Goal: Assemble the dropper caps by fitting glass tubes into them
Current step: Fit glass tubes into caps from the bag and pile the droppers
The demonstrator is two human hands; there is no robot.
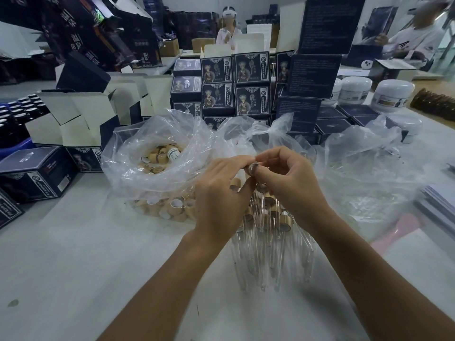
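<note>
Pinching a cap (254,166) between right hand (285,178) thumb and fingers, open end seemingly toward the camera. Left hand (221,190) fingers curled in close, tips meeting the right's at the cap; whether pinching a tube there, cannot tell. Below both hands, a heap of finished droppers (268,232) on the table (86,254), glass stems pointing toward the body, caps away. Left of the hands, a bag (152,153) of loose caps, nearer the left hand. Likely step: seating a tube along the cap's axis, so lining the two up end to end counts most. Behind, stacked boxes (236,84).
</note>
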